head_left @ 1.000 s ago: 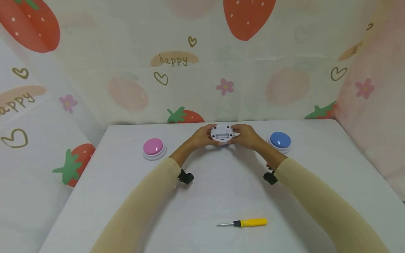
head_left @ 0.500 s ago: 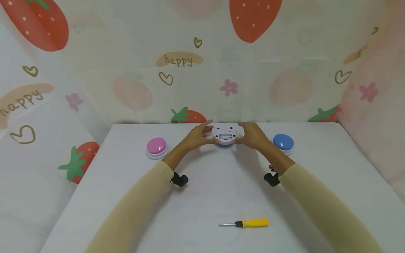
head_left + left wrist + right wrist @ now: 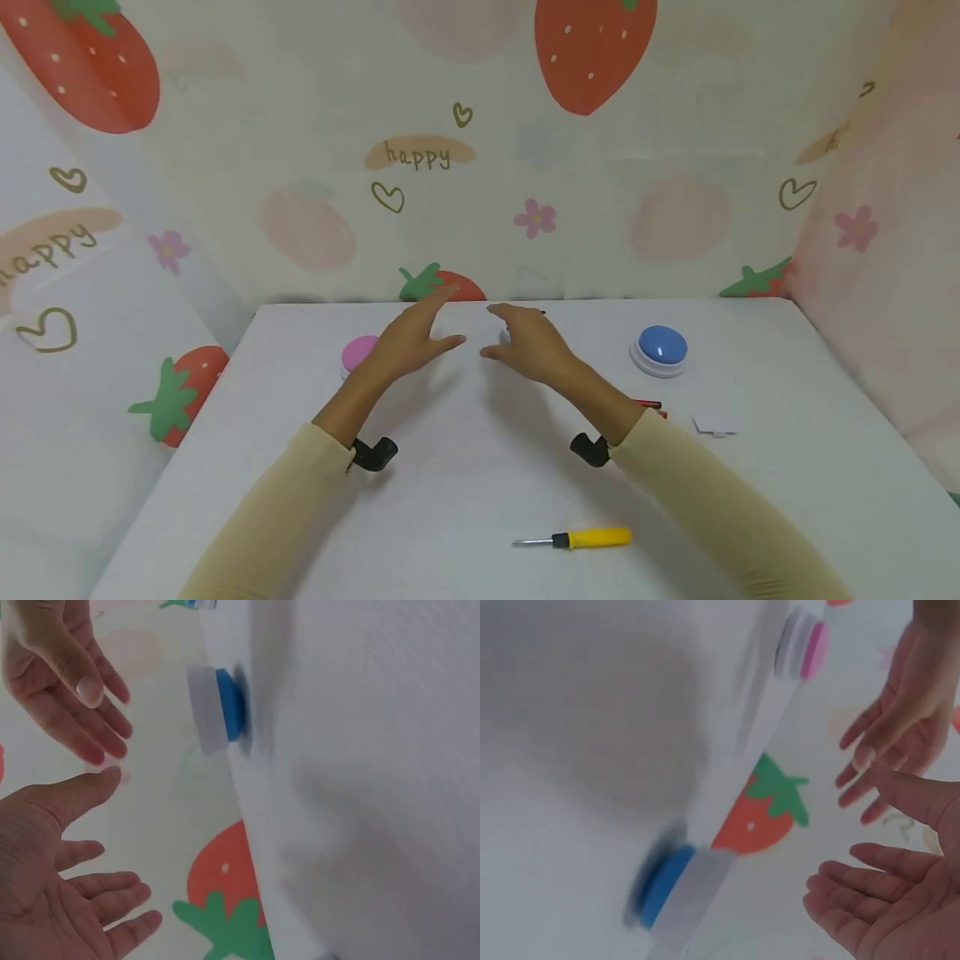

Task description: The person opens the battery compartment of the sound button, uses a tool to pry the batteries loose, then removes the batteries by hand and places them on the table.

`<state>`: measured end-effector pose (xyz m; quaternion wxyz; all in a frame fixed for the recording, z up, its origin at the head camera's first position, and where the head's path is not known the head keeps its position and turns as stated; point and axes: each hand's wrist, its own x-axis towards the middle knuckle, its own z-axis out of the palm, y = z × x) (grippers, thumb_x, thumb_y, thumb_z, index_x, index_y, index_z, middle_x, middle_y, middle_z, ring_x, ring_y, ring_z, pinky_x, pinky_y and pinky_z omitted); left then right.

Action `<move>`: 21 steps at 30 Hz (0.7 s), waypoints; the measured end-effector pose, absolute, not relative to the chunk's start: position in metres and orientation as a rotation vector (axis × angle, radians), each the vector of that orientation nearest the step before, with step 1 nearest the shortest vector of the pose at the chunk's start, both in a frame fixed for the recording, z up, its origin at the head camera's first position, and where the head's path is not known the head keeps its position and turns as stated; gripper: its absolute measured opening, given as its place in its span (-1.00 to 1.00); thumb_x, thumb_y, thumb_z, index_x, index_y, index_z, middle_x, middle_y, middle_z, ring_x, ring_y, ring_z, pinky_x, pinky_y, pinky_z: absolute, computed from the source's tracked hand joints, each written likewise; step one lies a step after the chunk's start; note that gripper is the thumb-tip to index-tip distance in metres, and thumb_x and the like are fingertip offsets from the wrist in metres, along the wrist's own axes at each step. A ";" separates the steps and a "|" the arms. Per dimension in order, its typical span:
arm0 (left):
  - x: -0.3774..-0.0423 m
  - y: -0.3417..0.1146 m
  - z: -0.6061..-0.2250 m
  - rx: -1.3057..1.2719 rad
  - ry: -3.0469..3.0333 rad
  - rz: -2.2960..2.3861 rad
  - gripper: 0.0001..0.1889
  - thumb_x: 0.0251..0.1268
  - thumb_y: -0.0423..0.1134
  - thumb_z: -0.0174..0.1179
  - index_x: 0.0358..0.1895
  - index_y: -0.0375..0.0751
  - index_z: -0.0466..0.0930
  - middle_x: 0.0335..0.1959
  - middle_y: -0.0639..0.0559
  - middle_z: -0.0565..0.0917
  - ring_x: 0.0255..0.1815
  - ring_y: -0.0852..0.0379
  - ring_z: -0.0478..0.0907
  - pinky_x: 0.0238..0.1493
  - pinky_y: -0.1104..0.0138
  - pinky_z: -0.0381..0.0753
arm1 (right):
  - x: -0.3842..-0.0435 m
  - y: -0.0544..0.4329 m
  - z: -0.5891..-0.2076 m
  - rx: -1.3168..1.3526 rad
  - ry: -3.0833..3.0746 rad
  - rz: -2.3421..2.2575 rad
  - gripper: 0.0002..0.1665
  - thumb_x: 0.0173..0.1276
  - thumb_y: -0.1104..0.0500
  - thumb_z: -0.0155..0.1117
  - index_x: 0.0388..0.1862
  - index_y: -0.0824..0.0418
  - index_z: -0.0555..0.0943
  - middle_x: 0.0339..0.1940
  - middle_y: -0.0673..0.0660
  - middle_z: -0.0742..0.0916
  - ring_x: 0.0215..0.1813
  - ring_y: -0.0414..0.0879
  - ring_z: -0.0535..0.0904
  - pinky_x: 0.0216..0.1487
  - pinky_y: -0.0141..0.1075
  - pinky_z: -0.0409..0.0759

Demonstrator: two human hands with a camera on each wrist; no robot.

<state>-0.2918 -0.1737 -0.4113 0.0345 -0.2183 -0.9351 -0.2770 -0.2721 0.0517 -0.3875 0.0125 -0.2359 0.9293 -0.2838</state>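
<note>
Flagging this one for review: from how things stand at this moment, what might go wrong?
1. The upside-down blue button rests on its domed top, so it may rock or tip if touched.
2. The right hand mostly hides that button from the head view, so slipping there could go unseen.
3. A small red item shows beside the right forearm, which might brush it.

Draped booth (image 3: pixel 900 333), white table (image 3: pixel 450 492), cloth (image 3: pixel 600 187) (strawberry-printed)
</note>
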 end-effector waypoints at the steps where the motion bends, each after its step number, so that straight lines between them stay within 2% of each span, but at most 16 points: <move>1: -0.288 -0.178 -0.411 -0.663 -2.880 -0.825 -0.12 0.35 -0.08 0.37 0.61 -0.16 0.09 0.58 -0.08 0.25 0.55 -0.10 0.24 0.49 -0.03 0.28 | -0.270 0.045 -0.389 -0.756 2.878 -0.872 -0.19 0.29 0.09 0.52 0.44 0.34 0.44 0.38 0.23 0.59 0.36 0.12 0.52 0.40 -0.03 0.47; 6: -0.273 -0.208 -0.411 -0.594 -2.899 -0.785 -0.08 0.29 -0.07 0.42 0.62 -0.12 0.10 0.58 -0.10 0.25 0.54 -0.16 0.23 0.46 -0.11 0.30 | -0.265 0.017 -0.401 -0.849 2.759 -0.839 -0.18 0.32 0.05 0.50 0.46 0.30 0.42 0.41 0.20 0.56 0.44 0.07 0.45 0.46 -0.07 0.39; 13: -0.258 -0.257 -0.416 -0.420 -2.968 -0.832 0.00 0.21 -0.02 0.48 0.63 -0.11 0.08 0.57 -0.20 0.25 0.55 -0.25 0.18 0.47 -0.23 0.21 | -0.274 -0.010 -0.421 -0.877 2.557 -0.969 -0.20 0.38 0.04 0.44 0.49 0.31 0.39 0.42 0.24 0.55 0.35 0.15 0.54 0.34 -0.06 0.53; 21: -0.247 -0.300 -0.426 -0.273 -3.026 -0.966 0.07 0.14 -0.09 0.52 0.64 -0.11 0.02 0.58 -0.30 0.18 0.55 -0.36 0.12 0.40 -0.31 0.23 | -0.281 -0.042 -0.437 -0.853 2.424 -1.013 -0.18 0.41 0.02 0.38 0.52 0.32 0.33 0.46 0.24 0.50 0.40 0.10 0.49 0.36 -0.08 0.52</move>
